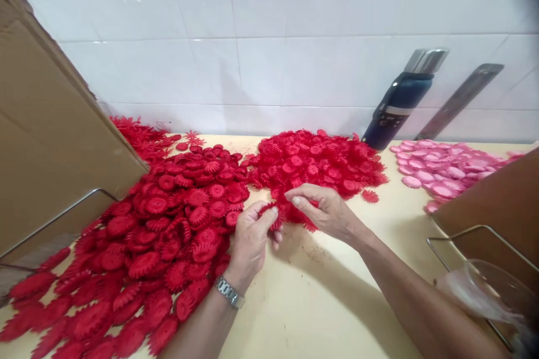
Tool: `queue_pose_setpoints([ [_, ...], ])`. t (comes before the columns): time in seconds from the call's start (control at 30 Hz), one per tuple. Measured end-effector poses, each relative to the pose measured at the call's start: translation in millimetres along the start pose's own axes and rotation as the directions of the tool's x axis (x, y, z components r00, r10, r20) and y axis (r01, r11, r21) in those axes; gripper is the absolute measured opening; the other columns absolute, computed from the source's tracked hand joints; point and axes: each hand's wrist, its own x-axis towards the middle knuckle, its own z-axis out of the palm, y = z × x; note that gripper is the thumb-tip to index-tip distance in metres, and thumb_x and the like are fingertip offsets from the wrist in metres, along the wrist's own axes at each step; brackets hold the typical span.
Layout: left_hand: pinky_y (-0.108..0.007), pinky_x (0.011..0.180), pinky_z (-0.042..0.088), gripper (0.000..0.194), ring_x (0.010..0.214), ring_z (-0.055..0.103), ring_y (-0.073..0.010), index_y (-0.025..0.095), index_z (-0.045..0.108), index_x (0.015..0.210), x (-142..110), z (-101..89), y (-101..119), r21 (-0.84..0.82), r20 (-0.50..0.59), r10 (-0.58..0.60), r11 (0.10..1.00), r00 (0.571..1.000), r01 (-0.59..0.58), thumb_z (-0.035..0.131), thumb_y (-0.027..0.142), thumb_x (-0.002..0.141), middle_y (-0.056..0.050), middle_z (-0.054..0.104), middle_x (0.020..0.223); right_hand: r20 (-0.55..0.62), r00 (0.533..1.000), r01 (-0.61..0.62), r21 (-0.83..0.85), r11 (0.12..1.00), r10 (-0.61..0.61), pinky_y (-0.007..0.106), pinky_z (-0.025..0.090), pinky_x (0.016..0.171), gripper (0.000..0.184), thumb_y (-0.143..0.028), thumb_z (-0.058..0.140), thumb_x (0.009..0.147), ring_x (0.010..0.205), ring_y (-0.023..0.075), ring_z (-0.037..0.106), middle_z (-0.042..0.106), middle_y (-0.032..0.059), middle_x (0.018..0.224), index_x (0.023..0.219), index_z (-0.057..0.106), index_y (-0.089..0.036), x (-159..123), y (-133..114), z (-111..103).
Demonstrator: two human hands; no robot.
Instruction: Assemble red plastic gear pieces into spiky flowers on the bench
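Note:
My left hand [252, 230], with a metal watch [229, 292] on its wrist, is closed on a red disc with a toothed edge [273, 217], thumb on top. Close by on the right, my right hand [324, 210] has its thumb and fingers drawn together. Blurred red material [301, 217] shows beneath those fingers; whether it is pinched or lies on the table cannot be made out. A large heap of red toothed discs [155, 235] spreads to the left of my hands. Just beyond them is a second pile of red frilled pieces [311, 162].
A cardboard box [54, 123] stands left, another brown panel [497, 213] right, each near a metal wire frame. Pink discs [446, 165] lie at the back right beside a dark blue bottle [398, 104]. Red star-shaped pieces [141, 137] sit back left. White tiles line the wall.

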Motion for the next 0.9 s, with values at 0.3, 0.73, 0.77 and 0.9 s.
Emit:
queue_pose_setpoints([
  [0.3,-0.017,0.033,0.019,0.038,0.036,0.028,-0.0024,0.016,0.046,0.054,2.7,-3.2,-9.3,0.128,-0.070,0.107,0.987,0.992,-0.097,0.064,0.048,0.066,0.008,0.037,0.044,0.056,0.998,-0.055,0.232,0.971,0.043,0.022,0.043,0.060,0.017,-0.033,0.057,0.080,0.064,0.0099,0.053,0.058,-0.0009,0.070,0.081,0.056,-0.016,-6.2,-12.2,16.3],
  [0.73,-0.016,0.029,0.031,0.036,0.032,0.046,-0.0072,0.015,0.047,0.062,0.3,0.2,-6.8,0.062,0.170,-0.158,0.987,0.973,0.149,0.064,0.048,0.066,0.003,0.055,0.048,-0.368,0.915,-0.248,-0.195,0.949,0.163,0.026,0.039,0.055,0.023,-0.031,0.043,0.084,0.058,0.0138,0.048,0.052,0.0009,0.061,0.071,0.055,-0.016,5.6,26.6,-9.6],
  [0.77,-0.018,0.031,0.037,0.034,0.035,0.050,-0.0087,0.015,0.048,0.066,0.6,0.4,-6.8,0.028,0.197,-0.170,0.985,0.965,0.168,0.064,0.045,0.067,0.001,0.058,0.053,-0.435,0.892,-0.293,-0.347,0.891,0.124,0.029,0.042,0.062,0.021,-0.029,0.044,0.083,0.066,0.0171,0.053,0.058,0.0044,0.069,0.079,0.059,-0.015,6.5,34.2,-17.3],
  [0.9,-0.022,0.039,0.047,0.026,0.044,0.058,-0.0117,0.014,0.050,0.078,2.3,0.7,-6.3,-0.075,0.244,-0.193,0.973,0.950,0.217,0.065,0.032,0.067,-0.002,0.064,0.063,-0.490,0.871,-0.361,-0.668,0.651,-0.020,0.042,0.041,0.085,0.041,-0.028,0.050,0.080,0.098,0.0288,0.053,0.061,0.0160,0.104,0.117,0.055,-0.011,6.1,54.6,-35.8],
])
